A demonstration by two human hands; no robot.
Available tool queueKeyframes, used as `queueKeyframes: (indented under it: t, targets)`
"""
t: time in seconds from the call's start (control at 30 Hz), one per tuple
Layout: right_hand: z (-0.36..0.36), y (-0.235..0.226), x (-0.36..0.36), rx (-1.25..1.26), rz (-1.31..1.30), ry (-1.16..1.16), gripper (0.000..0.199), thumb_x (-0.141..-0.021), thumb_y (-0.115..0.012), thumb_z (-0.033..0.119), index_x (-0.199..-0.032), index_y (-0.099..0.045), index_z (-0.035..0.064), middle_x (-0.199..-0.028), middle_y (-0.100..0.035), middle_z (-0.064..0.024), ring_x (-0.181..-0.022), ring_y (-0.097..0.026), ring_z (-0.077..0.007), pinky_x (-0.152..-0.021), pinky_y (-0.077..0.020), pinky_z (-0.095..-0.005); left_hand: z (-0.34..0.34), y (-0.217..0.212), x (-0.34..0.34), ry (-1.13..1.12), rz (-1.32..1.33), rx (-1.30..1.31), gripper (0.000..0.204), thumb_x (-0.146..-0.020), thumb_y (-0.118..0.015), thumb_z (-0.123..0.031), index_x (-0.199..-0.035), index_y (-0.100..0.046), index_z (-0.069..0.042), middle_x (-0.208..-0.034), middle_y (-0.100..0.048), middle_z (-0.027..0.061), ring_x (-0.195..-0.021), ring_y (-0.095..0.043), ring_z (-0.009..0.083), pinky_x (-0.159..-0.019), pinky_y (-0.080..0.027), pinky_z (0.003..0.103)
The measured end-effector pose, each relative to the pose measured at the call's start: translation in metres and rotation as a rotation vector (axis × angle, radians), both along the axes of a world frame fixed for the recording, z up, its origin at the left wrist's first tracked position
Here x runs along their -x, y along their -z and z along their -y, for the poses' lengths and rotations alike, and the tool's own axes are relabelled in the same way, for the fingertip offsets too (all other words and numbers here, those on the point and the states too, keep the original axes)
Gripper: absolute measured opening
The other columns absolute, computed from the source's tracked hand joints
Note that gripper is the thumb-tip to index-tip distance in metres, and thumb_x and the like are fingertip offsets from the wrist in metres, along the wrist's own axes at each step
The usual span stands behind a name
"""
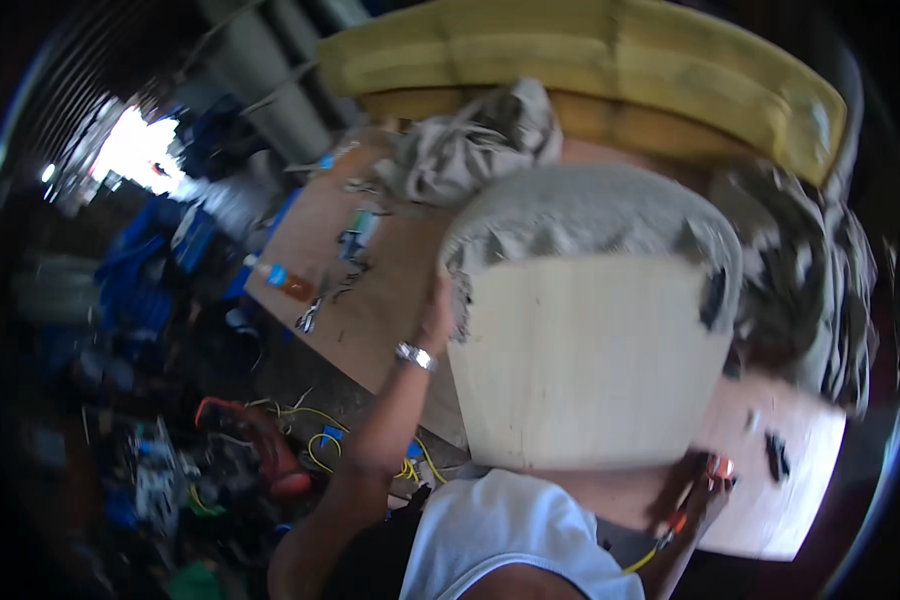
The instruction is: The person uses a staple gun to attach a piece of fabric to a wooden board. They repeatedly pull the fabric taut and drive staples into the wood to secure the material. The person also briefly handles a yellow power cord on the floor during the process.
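A pale wooden seat panel (585, 360) with grey fabric (590, 215) wrapped over its top edge stands tilted on the workbench (370, 300). My left hand (436, 318), a watch on its wrist, grips the panel's left edge where the fabric folds over. My right hand (698, 492) is at the panel's lower right corner, closed on a small tool with orange parts (715, 468); a yellow hose (642, 560) trails from it. The picture is blurred, so finger detail is unclear.
Yellow foam cushions (610, 60) lie stacked at the back of the bench beside a heap of grey cloth (480, 140). A bottle with orange liquid (288, 283) and small tools lie on the bench's left. Yellow cables (320, 440) and a red tool (270, 450) are on the floor.
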State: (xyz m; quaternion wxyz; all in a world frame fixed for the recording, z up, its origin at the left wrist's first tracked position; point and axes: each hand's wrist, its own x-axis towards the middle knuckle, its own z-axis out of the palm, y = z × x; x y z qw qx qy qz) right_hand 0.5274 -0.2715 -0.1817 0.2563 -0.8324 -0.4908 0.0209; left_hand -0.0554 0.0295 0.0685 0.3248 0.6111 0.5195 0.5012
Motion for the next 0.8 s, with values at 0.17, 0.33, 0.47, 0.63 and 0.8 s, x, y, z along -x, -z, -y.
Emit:
queueKeyframes:
  t: [0.17,0.33,0.47,0.63,0.8]
  targets:
    - [-0.133,-0.109,0.019,0.001,-0.377,-0.118,0.06,-0.099,-0.053,0.048,-0.122,-0.061,-0.0071,-0.122,-0.061,-0.0238,-0.104,-0.061,-0.0345,-0.093,-0.0459,-0.0402,0.076,0.062,-0.004,-0.33,-0.14,0.057,0.061,-0.106,-0.028,-0.044,-0.144,-0.041,0.001,-0.144,-0.046,0.0215,-0.132,-0.047,0.0311,-0.11,-0.036,0.038]
    - [-0.208,-0.159,0.047,-0.016,-0.61,-0.215,0.054,-0.101,-0.049,0.045,-0.123,-0.061,-0.0021,-0.119,-0.062,-0.023,-0.106,-0.06,-0.037,-0.092,-0.0462,-0.0427,0.128,0.146,0.001,-0.529,0.176,0.229,0.053,-0.105,-0.033,-0.046,-0.127,-0.053,-0.003,-0.12,-0.062,0.0166,-0.109,-0.059,0.0266,-0.096,-0.045,0.038]
    - [-0.226,-0.145,0.073,-0.11,-0.689,-0.217,0.054,-0.101,-0.049,0.045,-0.123,-0.061,-0.002,-0.119,-0.063,-0.0224,-0.105,-0.06,-0.0365,-0.092,-0.0463,-0.0427,0.156,0.176,-0.021,-0.58,0.009,0.289,0.051,-0.105,-0.033,-0.048,-0.101,-0.055,-0.002,-0.083,-0.058,0.0098,-0.079,-0.054,0.0225,-0.075,-0.045,0.039]
    - [-0.222,-0.119,0.108,-0.174,-0.734,-0.212,0.054,-0.101,-0.049,0.046,-0.124,-0.061,-0.0018,-0.118,-0.063,-0.0216,-0.104,-0.06,-0.0359,-0.091,-0.0464,-0.0427,0.171,0.181,-0.034,-0.744,-0.019,0.263,0.055,-0.104,-0.034,-0.051,-0.085,-0.05,-0.002,-0.065,-0.044,0.0077,-0.064,-0.045,0.0204,-0.062,-0.04,0.041]
    - [-0.192,-0.094,0.139,-0.267,-0.745,-0.104,0.054,-0.101,-0.048,0.046,-0.124,-0.061,-0.0017,-0.117,-0.064,-0.0209,-0.103,-0.061,-0.0352,-0.091,-0.0465,-0.0427,0.158,0.165,0.013,-0.635,-0.058,0.349,0.055,-0.104,-0.035,-0.051,-0.09,-0.053,-0.001,-0.07,-0.051,0.0163,-0.067,-0.05,0.0269,-0.067,-0.043,0.042]
